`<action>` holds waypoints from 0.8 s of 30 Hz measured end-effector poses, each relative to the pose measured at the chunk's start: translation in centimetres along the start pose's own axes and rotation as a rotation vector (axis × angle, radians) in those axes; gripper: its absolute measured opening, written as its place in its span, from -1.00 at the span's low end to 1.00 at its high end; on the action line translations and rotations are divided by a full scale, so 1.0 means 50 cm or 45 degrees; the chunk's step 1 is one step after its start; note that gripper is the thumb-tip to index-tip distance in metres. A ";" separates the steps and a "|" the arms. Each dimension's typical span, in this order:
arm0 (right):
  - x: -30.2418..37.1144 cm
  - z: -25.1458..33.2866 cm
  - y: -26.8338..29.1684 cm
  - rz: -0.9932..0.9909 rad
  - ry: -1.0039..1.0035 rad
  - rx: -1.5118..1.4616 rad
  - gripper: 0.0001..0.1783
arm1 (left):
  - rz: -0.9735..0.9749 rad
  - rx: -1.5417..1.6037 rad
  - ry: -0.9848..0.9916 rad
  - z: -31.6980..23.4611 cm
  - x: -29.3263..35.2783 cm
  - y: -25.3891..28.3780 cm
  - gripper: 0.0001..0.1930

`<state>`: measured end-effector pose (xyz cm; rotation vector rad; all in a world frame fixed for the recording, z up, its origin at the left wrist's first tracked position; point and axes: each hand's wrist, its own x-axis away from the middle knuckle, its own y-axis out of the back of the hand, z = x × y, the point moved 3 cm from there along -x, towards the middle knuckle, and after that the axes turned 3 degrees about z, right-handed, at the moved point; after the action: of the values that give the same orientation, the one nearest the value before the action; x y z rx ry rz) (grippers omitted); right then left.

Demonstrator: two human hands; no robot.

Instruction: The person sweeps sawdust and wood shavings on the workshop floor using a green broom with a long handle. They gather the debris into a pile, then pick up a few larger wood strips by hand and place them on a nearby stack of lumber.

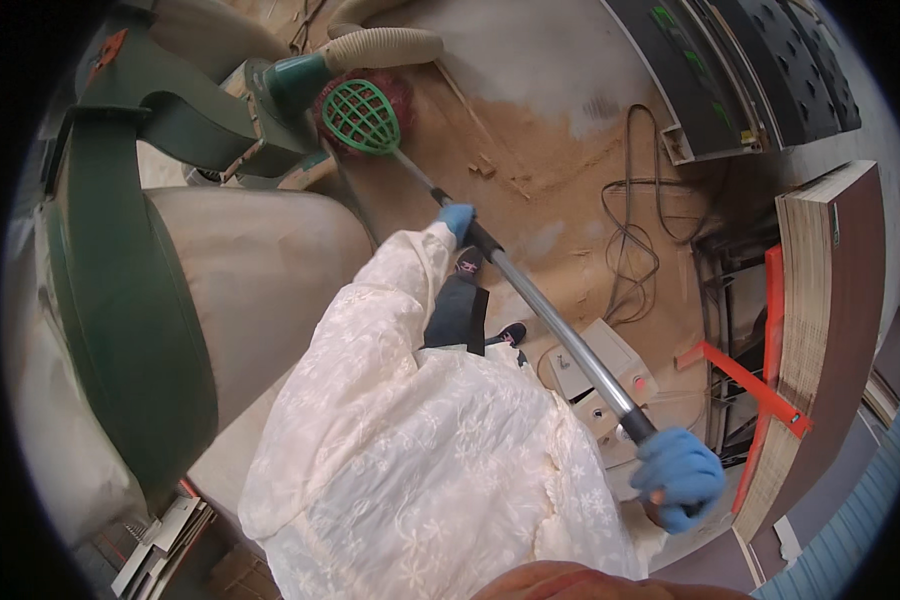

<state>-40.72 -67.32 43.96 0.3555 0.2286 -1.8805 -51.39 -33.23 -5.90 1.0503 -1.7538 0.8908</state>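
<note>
I hold a long metal pole with black grips and a green openwork, racket-shaped head. My left hand, in a blue glove, is closed round the pole's upper part. My right hand, gloved in blue too, wraps round its lower end near my right side. Behind the green head shows a dark red, rough-textured mass; I cannot tell whether it is part of the tool. The head is close to a green machine fitting with a cream ribbed hose.
Sawdust covers much of the floor. A black cable lies looped there. A green machine with large cloth bags stands at left. At right are stacked panels, a red metal bracket and a pale box near my feet.
</note>
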 end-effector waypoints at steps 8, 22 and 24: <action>0.453 0.393 0.127 -0.557 -0.032 -0.041 -0.72 | 0.194 -0.078 0.333 0.498 0.422 -0.210 -0.89; 0.654 0.305 0.073 -0.796 0.271 0.164 -0.69 | 0.312 0.272 -0.095 0.362 0.420 -0.205 -0.90; 0.526 0.163 0.020 -0.784 0.165 0.406 -0.72 | 0.187 0.162 -0.321 0.206 0.293 -0.122 -0.85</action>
<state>-48.80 -93.62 42.31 0.6832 0.1308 -2.5128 -52.83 -48.76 4.79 1.1686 -2.0262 1.0067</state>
